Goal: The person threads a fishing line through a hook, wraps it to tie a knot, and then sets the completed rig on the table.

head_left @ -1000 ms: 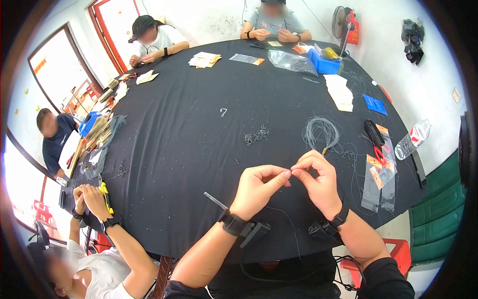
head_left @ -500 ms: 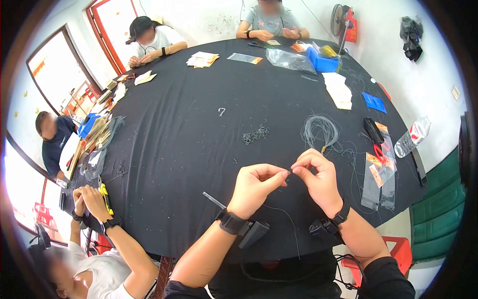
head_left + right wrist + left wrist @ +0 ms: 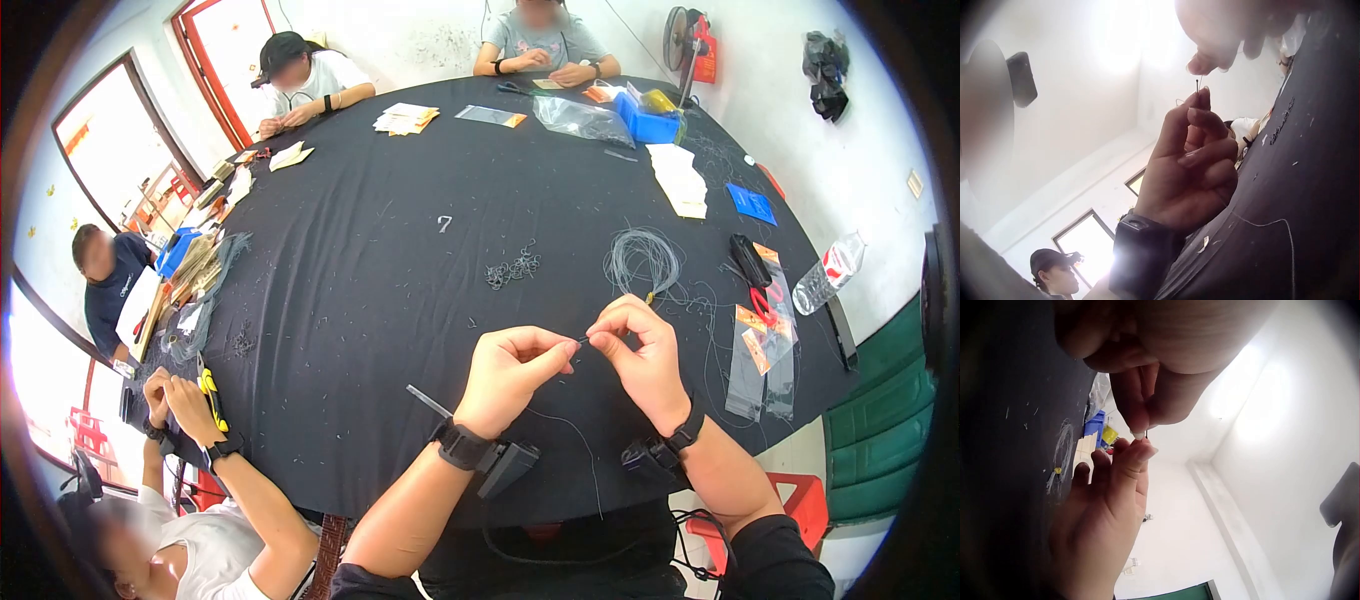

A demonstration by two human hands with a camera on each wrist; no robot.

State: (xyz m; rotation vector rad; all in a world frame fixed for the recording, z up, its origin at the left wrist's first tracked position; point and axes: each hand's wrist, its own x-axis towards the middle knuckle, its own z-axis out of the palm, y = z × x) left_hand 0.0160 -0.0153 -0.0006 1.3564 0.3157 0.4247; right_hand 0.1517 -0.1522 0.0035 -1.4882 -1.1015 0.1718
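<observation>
In front of the chest, my left hand [image 3: 512,378] pinches a small dark fish hook [image 3: 1197,85] between thumb and index finger, only its thin straight shank showing. Close on the right, my right hand [image 3: 645,368] has thumb and index finger together on a fine fishing line [image 3: 1202,80] beside the shank. The fingertips of both hands almost meet in the left wrist view. A loose length of line [image 3: 585,440] hangs below the left hand. Beyond the hands lie a heap of dark hooks [image 3: 513,267] and a coil of clear line [image 3: 643,262].
Red-handled scissors [image 3: 763,306], a black case [image 3: 748,260] and plastic sleeves [image 3: 745,385] lie right, near a bottle [image 3: 830,274]. White cards [image 3: 678,182] and a blue box [image 3: 647,122] stand farther back. Another person works at left, beside yellow-handled pliers [image 3: 211,398].
The fingertips have drawn slightly apart, and more of the dark shank shows between them. Both hands otherwise stay in place. The person across the table has lowered their hands.
</observation>
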